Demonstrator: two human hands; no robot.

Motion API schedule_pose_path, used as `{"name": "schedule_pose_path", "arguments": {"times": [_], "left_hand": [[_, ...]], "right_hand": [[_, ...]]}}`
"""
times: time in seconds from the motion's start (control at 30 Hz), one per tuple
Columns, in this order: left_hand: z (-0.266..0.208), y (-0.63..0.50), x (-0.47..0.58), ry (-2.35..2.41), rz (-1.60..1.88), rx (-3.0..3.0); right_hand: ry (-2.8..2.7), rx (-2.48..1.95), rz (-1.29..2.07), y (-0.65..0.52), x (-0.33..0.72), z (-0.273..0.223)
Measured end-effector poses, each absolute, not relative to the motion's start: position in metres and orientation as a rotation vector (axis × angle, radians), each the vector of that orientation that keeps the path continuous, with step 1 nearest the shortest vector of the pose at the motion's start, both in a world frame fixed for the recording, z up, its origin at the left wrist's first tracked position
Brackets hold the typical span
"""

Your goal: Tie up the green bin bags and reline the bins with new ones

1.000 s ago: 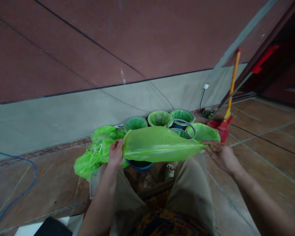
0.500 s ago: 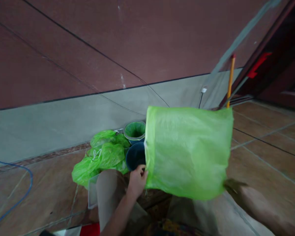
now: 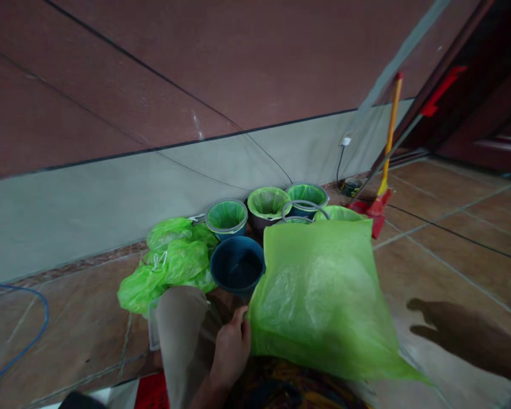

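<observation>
My left hand (image 3: 232, 346) is closed on the left edge of a light green plastic bag (image 3: 319, 295), spread out flat above my lap. My right hand (image 3: 445, 326), dark and slightly blurred, is apart from the bag on the right, fingers spread and holding nothing. The bag's lower right corner points out loose below it. Just beyond my left hand stands a dark blue bucket (image 3: 238, 267) with no liner. Left of that bucket, several crumpled green bags (image 3: 174, 261) with white ties lie in a heap.
Along the wall stand several buckets with green liners, including a blue one (image 3: 226, 216) and a dark one (image 3: 269, 207). A red-headed tool with a yellow handle (image 3: 389, 136) leans at the right. A blue hose (image 3: 42, 324) curves over the tiles at left.
The bag has swung lower and toward me, uncovering the lined buckets behind it. My right hand has come off the bag's right side and moved right, opening. My left hand keeps its hold.
</observation>
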State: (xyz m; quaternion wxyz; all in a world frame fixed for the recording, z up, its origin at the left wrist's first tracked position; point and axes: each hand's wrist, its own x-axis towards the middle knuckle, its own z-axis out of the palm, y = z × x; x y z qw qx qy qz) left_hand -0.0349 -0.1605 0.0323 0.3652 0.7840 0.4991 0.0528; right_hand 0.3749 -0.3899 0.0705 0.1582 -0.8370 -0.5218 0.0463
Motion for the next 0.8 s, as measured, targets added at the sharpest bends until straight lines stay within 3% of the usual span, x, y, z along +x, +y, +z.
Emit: {"name": "schedule_pose_path", "arguments": {"times": [0.1,0.2,0.3,0.47,0.6,0.8], "left_hand": [[0.035,-0.166,-0.031,1.264,0.113,2.017],[0.034,-0.169,-0.026,1.272,0.085,2.018],[0.029,-0.172,-0.027,1.275,0.029,2.066],[0.019,-0.178,-0.043,1.29,-0.08,2.075],[0.021,-0.163,-0.04,1.243,-0.183,2.085],[0.005,-0.102,0.026,1.314,0.366,1.519]], "right_hand": [[-1.515,-2.334,-0.256,-0.316,0.334,0.141],[-1.806,-2.011,-0.182,-0.245,0.27,0.167],[-2.129,-1.917,-0.101,-0.208,0.23,0.125],[-2.163,-2.133,-0.04,-0.221,0.235,0.034],[-2.106,-2.149,-0.089,-0.24,0.246,0.026],[-2.097,-2.148,-0.135,-0.243,0.244,0.033]]}}
